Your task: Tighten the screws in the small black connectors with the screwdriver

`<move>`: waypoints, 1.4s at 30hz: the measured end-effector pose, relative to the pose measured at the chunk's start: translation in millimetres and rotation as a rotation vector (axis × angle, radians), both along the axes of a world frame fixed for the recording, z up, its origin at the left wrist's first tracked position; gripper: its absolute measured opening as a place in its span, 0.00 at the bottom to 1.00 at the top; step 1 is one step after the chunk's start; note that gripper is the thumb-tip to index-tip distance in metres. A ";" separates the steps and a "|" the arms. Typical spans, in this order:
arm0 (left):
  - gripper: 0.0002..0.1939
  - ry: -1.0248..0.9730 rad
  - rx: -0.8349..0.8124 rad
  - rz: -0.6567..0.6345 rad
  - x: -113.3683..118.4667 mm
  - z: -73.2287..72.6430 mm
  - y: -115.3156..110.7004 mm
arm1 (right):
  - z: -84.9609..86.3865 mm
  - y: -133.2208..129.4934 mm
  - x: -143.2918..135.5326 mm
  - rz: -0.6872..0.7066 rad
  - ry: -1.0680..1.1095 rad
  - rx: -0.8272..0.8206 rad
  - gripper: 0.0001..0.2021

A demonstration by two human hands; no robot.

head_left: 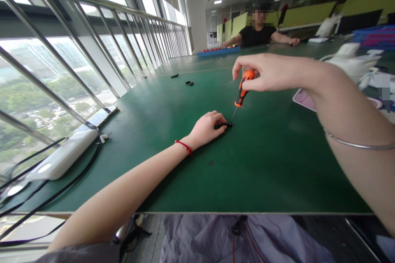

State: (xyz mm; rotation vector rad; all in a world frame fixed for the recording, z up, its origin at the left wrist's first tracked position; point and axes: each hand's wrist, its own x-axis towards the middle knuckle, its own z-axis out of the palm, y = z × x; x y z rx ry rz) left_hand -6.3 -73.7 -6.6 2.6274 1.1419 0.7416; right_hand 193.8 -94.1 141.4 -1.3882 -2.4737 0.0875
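On the green table [185, 111], my left hand [207, 129] pinches a small black part [228, 124] between thumb and fingers, low against the surface. My right hand [262, 72] is raised above it, its fingers closed around the top of an orange and black screwdriver [242, 90]. The screwdriver leans slightly, its handle up and its metal shaft pointing down. Its tip meets the right end of the black part. Whether a screw sits there is too small to tell.
Small black pieces [189, 84] lie farther back, with another [174, 75] beside them. A white power strip [66, 154] with black cables is at the left by the railing. A pink-backed phone [304, 99] lies under my right forearm. Across the table sits a person [257, 35] behind a blue tray [218, 51].
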 end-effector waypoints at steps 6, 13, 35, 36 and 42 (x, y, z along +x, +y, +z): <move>0.07 0.001 0.004 -0.003 0.1 0.2 -0.2 | -1.9 1.0 1.1 -0.029 -0.001 -0.070 0.15; 0.06 0.002 -0.001 -0.003 -0.4 0.9 -0.8 | -2.4 1.3 1.4 -0.035 -0.002 -0.078 0.16; 0.07 -0.001 0.011 -0.009 0.2 0.7 -0.1 | -7.2 4.2 -2.9 -0.059 0.108 -0.007 0.10; 0.07 -0.002 0.011 -0.010 0.1 0.6 -0.1 | -7.5 4.8 -3.0 -0.052 0.114 0.003 0.11; 0.07 -0.008 0.010 -0.010 -0.4 -0.2 0.4 | -7.6 4.6 -6.5 -0.142 0.057 0.030 0.18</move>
